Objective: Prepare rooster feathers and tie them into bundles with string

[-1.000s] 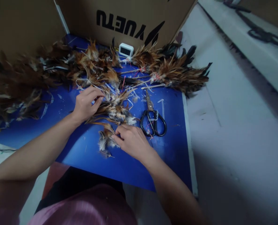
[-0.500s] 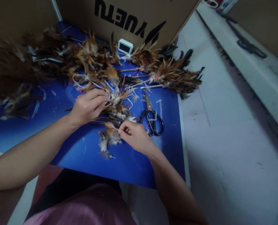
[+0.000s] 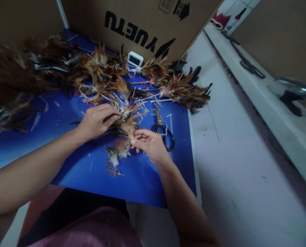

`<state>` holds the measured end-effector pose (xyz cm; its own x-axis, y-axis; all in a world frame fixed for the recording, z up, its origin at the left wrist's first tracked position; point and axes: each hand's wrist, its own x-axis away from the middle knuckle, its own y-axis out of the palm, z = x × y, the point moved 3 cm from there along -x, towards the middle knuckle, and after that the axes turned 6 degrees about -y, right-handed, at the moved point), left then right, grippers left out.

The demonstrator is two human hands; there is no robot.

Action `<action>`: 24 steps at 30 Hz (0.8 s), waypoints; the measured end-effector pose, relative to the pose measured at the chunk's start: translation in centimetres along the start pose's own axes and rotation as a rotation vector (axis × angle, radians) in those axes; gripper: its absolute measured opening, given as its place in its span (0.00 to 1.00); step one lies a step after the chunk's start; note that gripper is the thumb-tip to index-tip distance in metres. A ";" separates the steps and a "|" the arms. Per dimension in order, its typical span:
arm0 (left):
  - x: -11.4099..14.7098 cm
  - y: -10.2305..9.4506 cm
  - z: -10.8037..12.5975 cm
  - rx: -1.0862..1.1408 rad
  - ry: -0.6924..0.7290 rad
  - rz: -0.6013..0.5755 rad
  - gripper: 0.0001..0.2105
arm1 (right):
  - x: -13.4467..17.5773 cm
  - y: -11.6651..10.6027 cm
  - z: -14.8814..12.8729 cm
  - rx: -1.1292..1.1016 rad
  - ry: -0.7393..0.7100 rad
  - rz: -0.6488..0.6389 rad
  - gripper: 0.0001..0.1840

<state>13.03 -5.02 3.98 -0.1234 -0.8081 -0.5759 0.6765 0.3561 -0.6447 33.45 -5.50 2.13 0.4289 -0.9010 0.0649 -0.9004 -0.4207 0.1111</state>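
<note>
My left hand (image 3: 98, 120) is closed in a pinch on a bundle of feathers (image 3: 125, 111) with brown tips and pale bases, just above the blue table top. Thumb and fingers of my right hand (image 3: 149, 144) pinch a tan feather (image 3: 128, 128) by its end, close against the bundle. Below the bundle lies a small heap of loose fluffy feathers (image 3: 114, 156), grey and brown. Beside my right hand rest black-handled scissors (image 3: 163, 128), blades pointing away from me; the hand covers part of one handle loop.
Tied feather bunches on sticks (image 3: 178, 87) lie at the back right of the blue table (image 3: 91, 171). Brown feathers (image 3: 19, 72) pile up on the left. A small white digital timer (image 3: 135, 59) stands before a cardboard box (image 3: 142, 20). White string (image 3: 98, 90) trails near the bundle.
My right hand has moved up from the loose heap to the bundle, bringing a tan feather. My left hand stays on the bundle. The view has turned slightly right.
</note>
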 end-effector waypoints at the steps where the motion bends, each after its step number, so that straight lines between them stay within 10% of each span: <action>1: 0.0 0.1 0.2 0.037 -0.026 -0.030 0.07 | 0.0 -0.1 0.0 -0.002 0.000 0.011 0.14; 11: 1.3 2.2 2.5 0.522 -0.312 -0.430 0.09 | 0.0 0.0 0.4 -0.022 0.072 0.030 0.16; 24: 1.7 3.0 2.1 0.677 -0.514 -0.315 0.06 | 0.2 0.9 0.6 -0.097 0.127 -0.008 0.16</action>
<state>16.41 -6.28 2.13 -0.1452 -0.9891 -0.0231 0.9686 -0.1373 -0.2074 32.70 -6.12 1.62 0.4473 -0.8744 0.1878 -0.8883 -0.4099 0.2074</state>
